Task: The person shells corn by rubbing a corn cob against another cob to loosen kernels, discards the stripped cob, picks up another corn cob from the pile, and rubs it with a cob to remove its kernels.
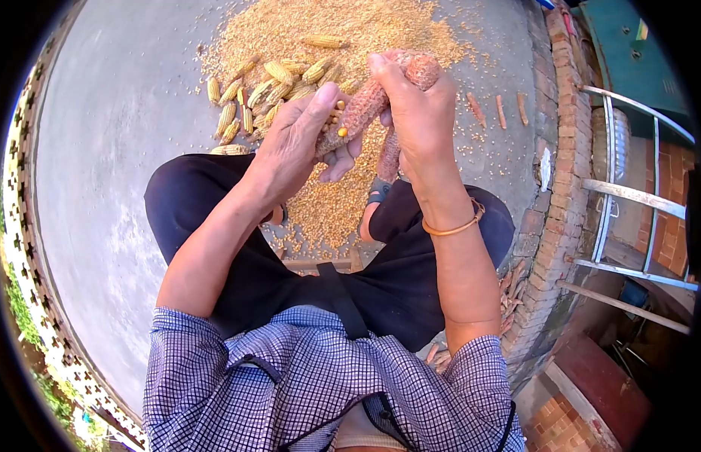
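Observation:
My left hand (298, 139) is closed around a mostly stripped corn cob (362, 109). A few yellow kernels cling to its lower end, near my left fingers. My right hand (422, 105) grips a bare reddish corn cob (422, 71), its thumb also against the upper part of the first cob. The bare cob's rounded end shows above my fist, and a bare cob end (389, 158) sticks out below it. My right fingers partly hide how the cobs cross. Both hands are raised over the kernel pile, between my knees.
Loose kernels (320, 215) spread over the concrete floor (102, 226). Several unshelled corn ears (279, 90) lie in a heap beyond my left hand. Stripped cobs (476, 110) lie at right, before a low brick edge (565, 151). A metal frame (637, 192) stands beyond it.

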`<state>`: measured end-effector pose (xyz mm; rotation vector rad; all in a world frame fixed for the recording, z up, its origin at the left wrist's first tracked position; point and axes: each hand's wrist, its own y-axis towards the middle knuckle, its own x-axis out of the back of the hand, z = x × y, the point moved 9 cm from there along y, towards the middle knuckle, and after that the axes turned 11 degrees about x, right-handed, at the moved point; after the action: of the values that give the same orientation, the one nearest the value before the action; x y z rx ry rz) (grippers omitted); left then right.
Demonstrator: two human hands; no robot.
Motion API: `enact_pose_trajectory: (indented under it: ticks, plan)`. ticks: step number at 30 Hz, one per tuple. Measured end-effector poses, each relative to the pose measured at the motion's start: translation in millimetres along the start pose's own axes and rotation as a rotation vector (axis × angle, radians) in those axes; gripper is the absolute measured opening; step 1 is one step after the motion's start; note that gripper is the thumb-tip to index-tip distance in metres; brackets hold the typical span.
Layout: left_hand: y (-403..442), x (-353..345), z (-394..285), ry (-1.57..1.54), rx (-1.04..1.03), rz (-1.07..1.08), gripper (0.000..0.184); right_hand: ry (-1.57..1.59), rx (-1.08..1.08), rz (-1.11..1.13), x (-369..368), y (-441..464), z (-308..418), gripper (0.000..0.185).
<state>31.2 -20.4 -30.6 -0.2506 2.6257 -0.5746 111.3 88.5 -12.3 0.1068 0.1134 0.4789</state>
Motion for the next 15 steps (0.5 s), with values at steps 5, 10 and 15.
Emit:
enact_pose_trajectory:
  ticks: [5, 10, 15]
  plan:
    - [-6, -3, -7, 0.358, -0.246, -0.074, 0.035, -0.078, -0.034, -0.055, 9, 1, -7, 0.012]
    - [-2, 6, -2, 0.298, -0.199, -0.114, 0.035, -0.066, 0.068, -0.047, 8, 2, -9, 0.012]
    - [0, 6, -4, 0.006, -0.037, 0.006, 0.04, 0.066, -0.049, -0.046, 4, 1, 1, 0.015]
